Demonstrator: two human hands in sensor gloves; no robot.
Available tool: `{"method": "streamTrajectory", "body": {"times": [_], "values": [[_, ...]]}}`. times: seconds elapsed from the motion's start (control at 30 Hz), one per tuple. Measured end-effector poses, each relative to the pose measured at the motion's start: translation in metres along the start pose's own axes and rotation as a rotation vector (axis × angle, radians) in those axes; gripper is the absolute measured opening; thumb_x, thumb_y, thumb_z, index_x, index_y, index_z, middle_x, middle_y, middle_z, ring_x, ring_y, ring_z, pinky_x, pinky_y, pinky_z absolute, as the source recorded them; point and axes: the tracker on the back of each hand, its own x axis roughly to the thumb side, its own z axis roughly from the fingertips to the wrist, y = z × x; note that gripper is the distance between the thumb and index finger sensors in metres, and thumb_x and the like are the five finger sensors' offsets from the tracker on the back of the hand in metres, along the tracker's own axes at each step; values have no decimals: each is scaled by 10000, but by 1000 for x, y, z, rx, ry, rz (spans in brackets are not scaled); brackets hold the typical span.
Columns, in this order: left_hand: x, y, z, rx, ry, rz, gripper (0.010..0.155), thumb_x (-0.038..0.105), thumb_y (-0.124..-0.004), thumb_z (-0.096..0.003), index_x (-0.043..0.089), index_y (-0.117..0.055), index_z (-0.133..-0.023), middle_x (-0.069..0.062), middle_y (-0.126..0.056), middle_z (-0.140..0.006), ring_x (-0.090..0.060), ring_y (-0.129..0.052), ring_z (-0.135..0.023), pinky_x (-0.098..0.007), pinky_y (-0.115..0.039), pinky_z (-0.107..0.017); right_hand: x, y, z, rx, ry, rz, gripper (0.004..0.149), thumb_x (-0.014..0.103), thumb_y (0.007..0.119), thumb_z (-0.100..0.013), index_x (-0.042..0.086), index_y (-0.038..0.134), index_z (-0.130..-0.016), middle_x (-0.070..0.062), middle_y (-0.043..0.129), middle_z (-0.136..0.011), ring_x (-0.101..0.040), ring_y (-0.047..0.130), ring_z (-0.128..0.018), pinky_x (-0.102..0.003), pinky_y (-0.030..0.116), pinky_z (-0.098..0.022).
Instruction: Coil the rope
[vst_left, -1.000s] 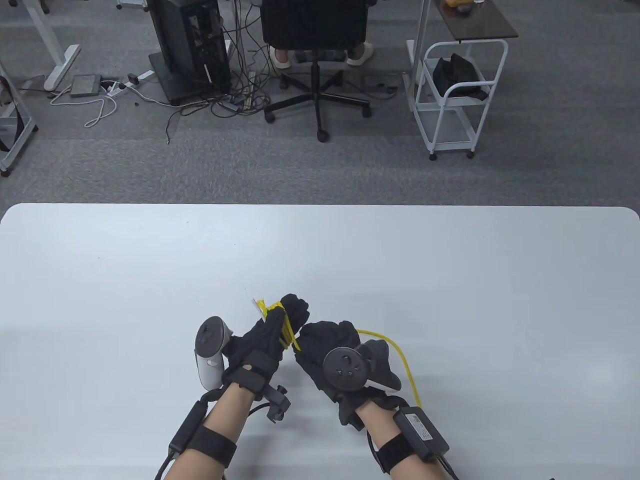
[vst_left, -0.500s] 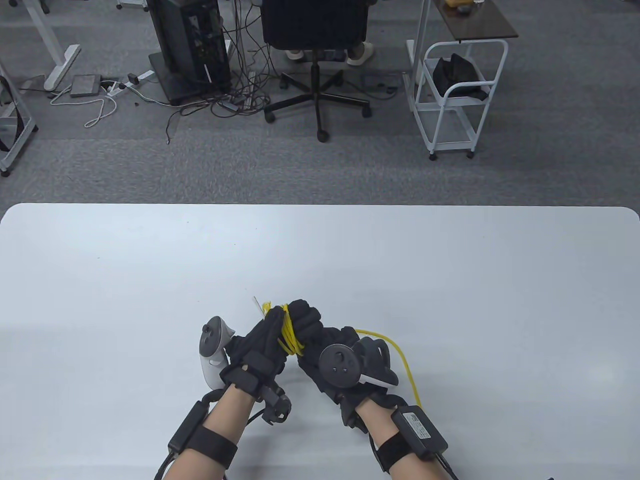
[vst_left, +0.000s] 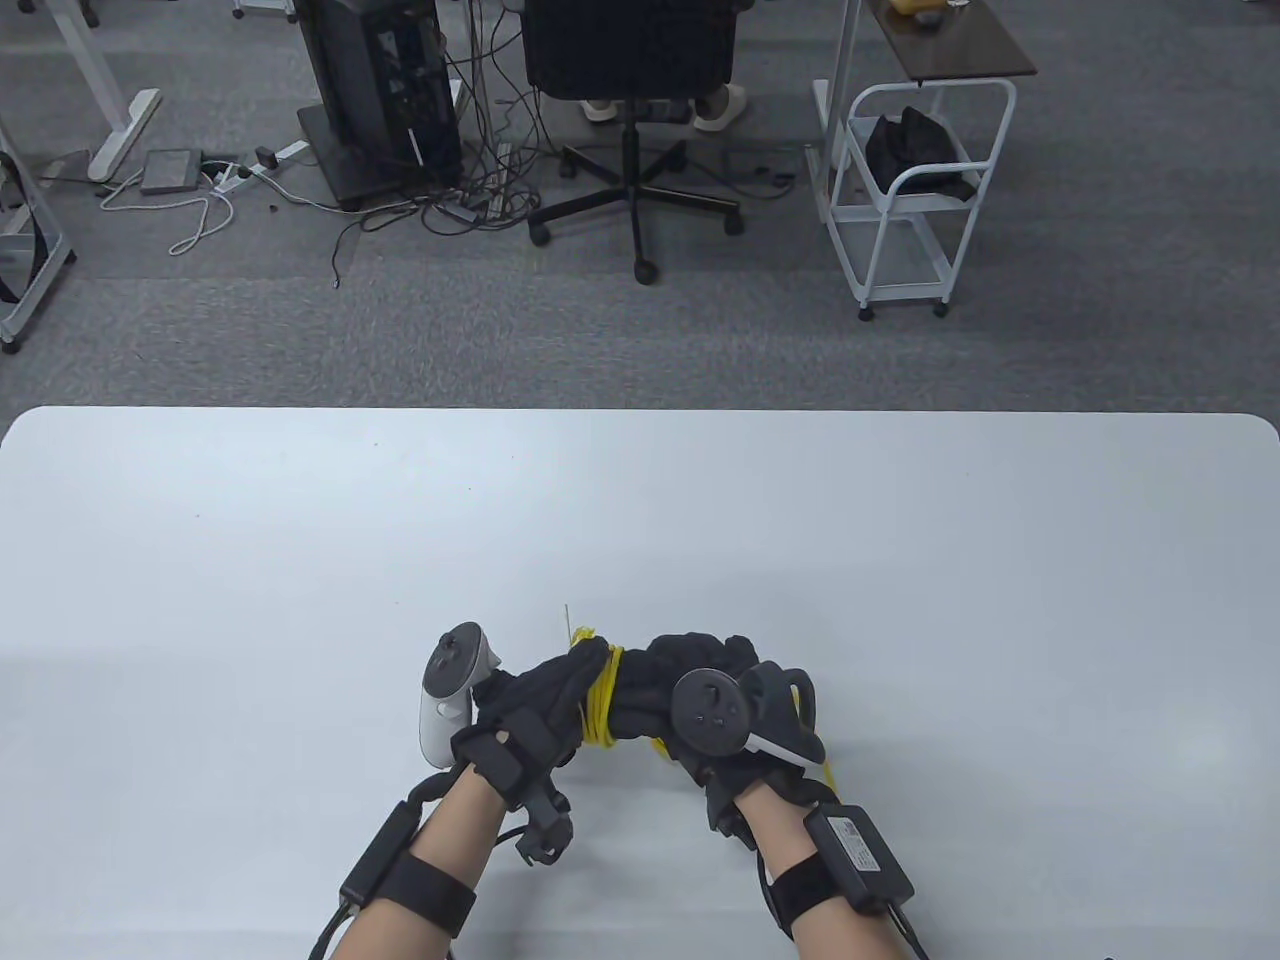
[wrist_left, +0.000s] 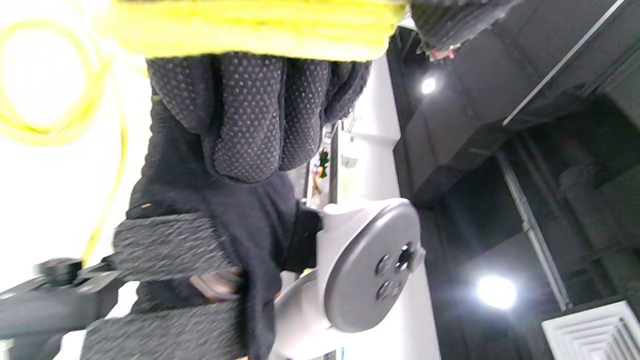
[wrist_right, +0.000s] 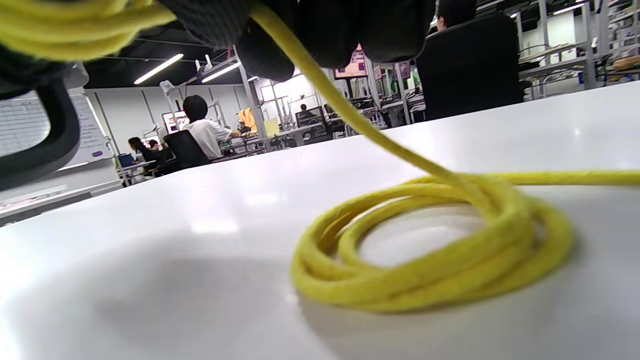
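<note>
A yellow rope (vst_left: 600, 700) is wound in several turns around the fingers of my left hand (vst_left: 560, 680), low at the table's middle. My right hand (vst_left: 680, 670) lies against the left hand's fingertips and grips a strand of the rope. In the right wrist view that strand (wrist_right: 350, 115) runs up from a small loose coil (wrist_right: 435, 270) on the table into my right fingers (wrist_right: 390, 30). The left wrist view shows the wound rope (wrist_left: 250, 25) at the top and my right hand (wrist_left: 240, 115) below it. A short piece of rope (vst_left: 826, 775) shows by my right wrist.
The white table (vst_left: 300, 520) stretches around the hands. Beyond its far edge stand an office chair (vst_left: 630, 60), a computer tower (vst_left: 380, 90) with floor cables, and a white cart (vst_left: 910, 200).
Both hands have shifted slightly right and come together. The rope loop lying to the right of my right hand has shrunk and now mostly hides under the hand.
</note>
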Motion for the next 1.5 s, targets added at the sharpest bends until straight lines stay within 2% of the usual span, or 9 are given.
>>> {"method": "streamTrajectory", "body": {"times": [0.13,0.3,0.43,0.53,0.63,0.77,0.97,1.07,1.5], "values": [[-3,-2,-2,-75,72,-77,612,528,-519,-618,138,-838,-966,-165,-1019,-834,-301,-1070,-652,-367,-828,-540,-8,-8,2,-45,28,-22,416,375,680,-591,166,695,-950,-173,622,-1065,-489,638,-942,-777,430,-657],[-5,0,-3,-109,149,-150,612,525,-518,-622,136,-851,-958,-168,-1021,-835,-306,-1068,-659,-373,-824,-546,-14,-18,4,-113,51,-135,409,372,687,-592,165,695,-945,-169,624,-1062,-488,640,-939,-777,431,-656],[-6,3,0,-59,205,-269,616,520,-513,-626,126,-828,-980,-184,-991,-876,-328,-1042,-700,-389,-803,-569,-11,-19,5,-147,41,-221,411,375,687,-590,160,695,-940,-173,629,-1056,-489,642,-938,-775,436,-654],[-6,6,2,40,212,-327,613,512,-516,-628,121,-804,-1002,-199,-959,-917,-347,-1016,-741,-400,-785,-591,-2,-16,5,-148,13,-241,417,374,683,-591,151,691,-943,-179,622,-1057,-488,653,-928,-769,445,-655],[-4,9,5,146,203,-341,610,506,-521,-627,114,-787,-1013,-208,-936,-940,-358,-1000,-762,-407,-776,-600,10,-14,5,-170,-24,-211,424,371,669,-594,145,674,-953,-187,588,-1071,-484,661,-919,-748,473,-655],[-4,13,9,230,205,-296,611,494,-521,-631,98,-733,-1045,-224,-879,-988,-377,-956,-812,-422,-744,-629,20,-12,5,-184,-62,-205,427,369,665,-594,140,673,-955,-187,586,-1071,-481,663,-917,-746,473,-656],[-2,16,13,303,127,-185,608,481,-514,-633,107,-625,-1100,-223,-758,-1082,-389,-850,-921,-431,-667,-699,29,-7,6,-163,-94,-162,424,364,660,-596,145,682,-958,-187,598,-1066,-480,666,-916,-747,472,-656],[0,17,13,323,84,-177,595,478,-514,-632,125,-631,-1096,-206,-744,-1098,-385,-828,-943,-429,-650,-715,31,-5,6,-162,-100,-127,425,363,662,-595,143,687,-958,-187,606,-1063,-480,662,-919,-747,470,-657],[6,16,16,346,-83,-58,584,485,-498,-625,170,-583,-1110,-158,-678,-1149,-352,-764,-1014,-404,-614,-764,32,-4,6,-138,-98,-78,418,364,664,-596,155,702,-956,-181,619,-1058,-476,673,-913,-745,473,-657]]}}
